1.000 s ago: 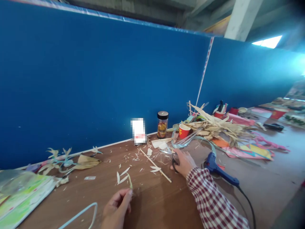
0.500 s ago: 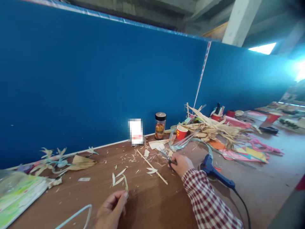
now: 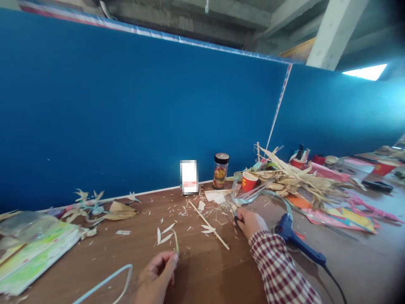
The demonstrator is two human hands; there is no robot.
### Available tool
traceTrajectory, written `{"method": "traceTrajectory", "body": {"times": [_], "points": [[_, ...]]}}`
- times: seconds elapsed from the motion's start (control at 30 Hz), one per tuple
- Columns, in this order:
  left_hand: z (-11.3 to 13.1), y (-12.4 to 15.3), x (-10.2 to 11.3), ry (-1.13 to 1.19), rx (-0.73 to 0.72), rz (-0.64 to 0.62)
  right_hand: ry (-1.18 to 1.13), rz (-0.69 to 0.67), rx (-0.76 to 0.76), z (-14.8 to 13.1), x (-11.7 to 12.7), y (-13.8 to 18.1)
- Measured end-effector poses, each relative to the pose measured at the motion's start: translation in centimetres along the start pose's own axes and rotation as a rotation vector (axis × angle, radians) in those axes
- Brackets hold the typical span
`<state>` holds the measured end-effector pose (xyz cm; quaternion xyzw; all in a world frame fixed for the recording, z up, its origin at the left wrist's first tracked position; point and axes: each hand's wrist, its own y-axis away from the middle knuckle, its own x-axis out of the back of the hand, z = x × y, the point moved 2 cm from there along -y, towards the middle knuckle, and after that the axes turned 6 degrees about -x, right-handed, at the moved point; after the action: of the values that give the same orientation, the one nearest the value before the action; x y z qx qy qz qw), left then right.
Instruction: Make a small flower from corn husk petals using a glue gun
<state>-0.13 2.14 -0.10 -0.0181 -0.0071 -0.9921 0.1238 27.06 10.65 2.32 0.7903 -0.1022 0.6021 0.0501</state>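
Observation:
My left hand is low at the front of the brown table, pinching a thin pale husk strip that points up and away. My right hand, in a red-and-white checked sleeve, rests further back with its fingers closed around the dark handles of scissors. A long thin wooden stick lies on the table between my hands. Pale leaf-shaped husk cuttings lie just beyond the left hand.
A blue glue gun with its cord lies right of my right hand. Behind are a red paper cup, a dark-lidded jar, a heap of dried husks and coloured paper. A light-blue wire loop and green sheets lie left.
My right hand has closed on the scissors and drawn slightly towards me. The left hand keeps pinching the strip. The view has tilted and shifted a little.

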Motion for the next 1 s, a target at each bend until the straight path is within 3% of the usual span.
{"method": "traceTrajectory", "body": {"times": [0.3,0.53,0.73,1.0], "points": [[-0.6,-0.3,-0.1,0.003,-0.003,-0.010,0.085,0.118,0.036,-0.2,0.5,0.3],[-1.0,-0.4,-0.1,0.012,-0.020,0.000,-0.168,-0.039,0.143,0.4,-0.6,-0.4],[-1.1,-0.5,-0.1,0.014,-0.001,-0.023,-0.161,-0.040,0.065,1.2,-1.1,-1.0],[-1.0,-0.5,-0.1,0.016,0.007,-0.045,-0.193,-0.076,0.130,2.0,-1.2,-1.4]]}}
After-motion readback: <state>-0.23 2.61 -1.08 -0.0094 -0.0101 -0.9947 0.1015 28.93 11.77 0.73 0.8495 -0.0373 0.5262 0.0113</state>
